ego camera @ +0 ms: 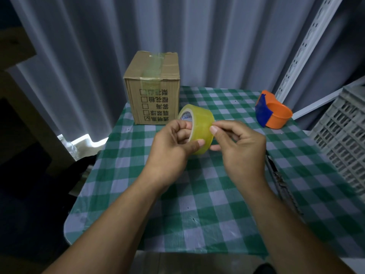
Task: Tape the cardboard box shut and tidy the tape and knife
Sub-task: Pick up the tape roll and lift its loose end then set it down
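A brown cardboard box (153, 89) stands at the far left of the checked table, with a strip of clear tape along its top and black printed characters on its front. Above the table's middle I hold a roll of yellowish clear tape (199, 123). My left hand (173, 145) grips the roll, fingers through its core and thumb on the outer face. My right hand (237, 143) pinches at the roll's right edge with thumb and forefinger. An orange and blue tape cutter (273, 110) sits on the table at the far right. I see no separate knife.
The green-and-white checked tablecloth (197, 204) covers a small table. A grey plastic crate (343, 135) stands at the right edge. A white slotted metal rail (308, 46) leans behind the cutter. Grey curtains hang behind. A dark gap lies to the left.
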